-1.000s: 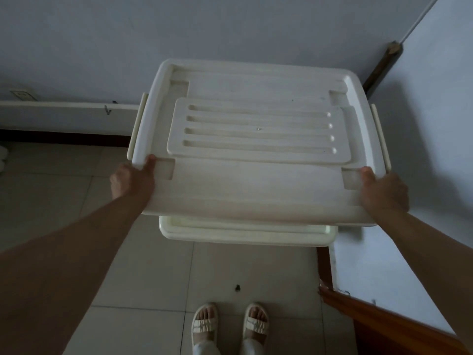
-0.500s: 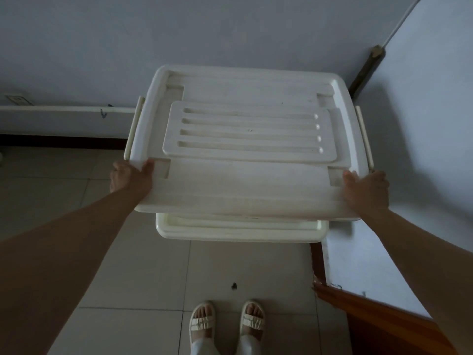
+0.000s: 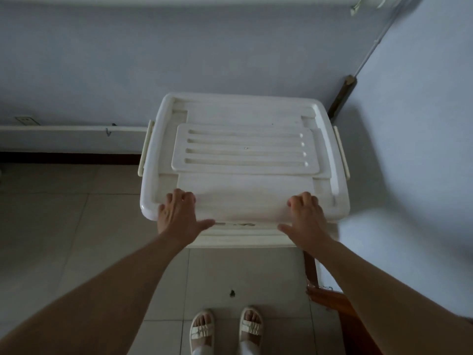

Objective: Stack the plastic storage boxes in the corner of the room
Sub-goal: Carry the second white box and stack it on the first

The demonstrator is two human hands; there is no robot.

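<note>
A white plastic storage box with a ribbed lid [image 3: 243,155] sits on top of a second white box [image 3: 240,235], whose front rim shows just below it. The stack stands in the corner where two pale blue walls meet. My left hand [image 3: 176,216] lies on the near left part of the top lid, fingers spread and thumb pointing right over the front edge. On the near right part of the lid rests my right hand [image 3: 305,219], fingers bent at the knuckles, thumb pointing left. Neither hand grips the box.
Beige floor tiles [image 3: 76,226] spread to the left and in front. A white ledge and dark skirting [image 3: 64,149] run along the back wall. A brown wooden edge [image 3: 340,311] sticks out low on the right. My sandalled feet [image 3: 225,329] stand just before the stack.
The top box has gone down and away onto the lower box. Both hands have left its side edges and now lie on the lid's near edge.
</note>
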